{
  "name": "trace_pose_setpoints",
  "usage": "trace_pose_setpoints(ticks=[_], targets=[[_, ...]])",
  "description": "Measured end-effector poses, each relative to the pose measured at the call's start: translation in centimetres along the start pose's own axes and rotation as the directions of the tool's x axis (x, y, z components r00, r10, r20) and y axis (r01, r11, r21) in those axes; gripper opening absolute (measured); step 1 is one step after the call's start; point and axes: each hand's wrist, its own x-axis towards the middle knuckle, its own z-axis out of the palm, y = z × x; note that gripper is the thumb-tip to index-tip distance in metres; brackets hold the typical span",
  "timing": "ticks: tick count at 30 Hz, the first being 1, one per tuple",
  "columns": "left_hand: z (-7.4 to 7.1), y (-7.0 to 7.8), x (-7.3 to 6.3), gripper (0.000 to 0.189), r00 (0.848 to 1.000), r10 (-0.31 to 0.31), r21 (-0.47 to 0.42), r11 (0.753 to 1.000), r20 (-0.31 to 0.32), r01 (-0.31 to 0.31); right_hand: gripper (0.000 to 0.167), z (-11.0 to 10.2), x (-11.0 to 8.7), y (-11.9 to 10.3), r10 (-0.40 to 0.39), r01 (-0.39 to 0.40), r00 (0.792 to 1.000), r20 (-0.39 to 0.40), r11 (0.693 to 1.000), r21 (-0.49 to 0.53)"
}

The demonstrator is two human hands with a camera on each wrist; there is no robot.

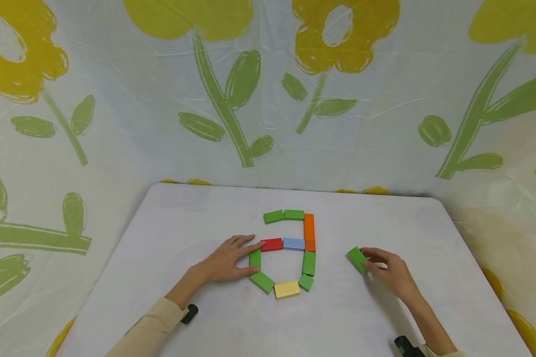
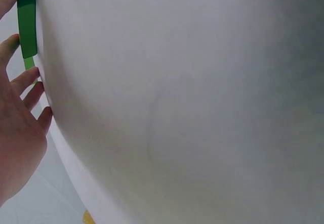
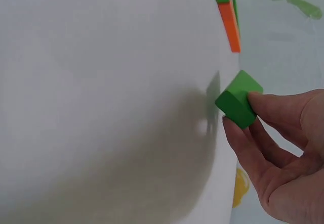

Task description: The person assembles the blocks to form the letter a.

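My right hand (image 1: 390, 272) pinches a green block (image 1: 356, 260) between thumb and fingers, at the right of a block outline. In the right wrist view this green block (image 3: 238, 102) is tilted, with a shadow on the table beside it. My left hand (image 1: 223, 260) rests at the outline's left side with its fingers spread. Its index fingertip meets the red block (image 1: 272, 244), and its thumb lies by the upright green block (image 1: 255, 258) and the slanted green block (image 1: 262, 282). A blue block (image 1: 293, 243) continues the row from the red one.
Orange blocks (image 1: 309, 228) stand in line on the outline's right side, with green blocks (image 1: 309, 263) below them. A yellow block (image 1: 287, 290) forms the bottom, and two green blocks (image 1: 294, 214) form the top. All lie on a white table (image 1: 196, 213), with a flower-printed sheet (image 1: 362, 124) behind.
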Motion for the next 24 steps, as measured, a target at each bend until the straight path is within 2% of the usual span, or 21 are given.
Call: trace_pose_setpoints(ticks=[10,17,24], targets=[[-0.2,-0.1,-0.1,0.075,1.0,0.004,0.01,1.0,0.0,-0.004,0.034,1.7,-1.6,-1.7,0.04,-0.051,0.996,0.084,0.989,0.138],[-0.1,-0.2,-0.1,0.074,1.0,-0.006,0.001,1.0,0.004,0.006,0.033,3.1,-2.6,-2.6,0.027,-0.056,0.991,0.131,0.974,0.218],[0.1,-0.1,0.0,0.074,1.0,0.0,0.006,1.0,0.007,0.0,0.035,3.8,-2.9,-3.3,0.042,-0.103,0.972,0.23,0.96,0.261]])
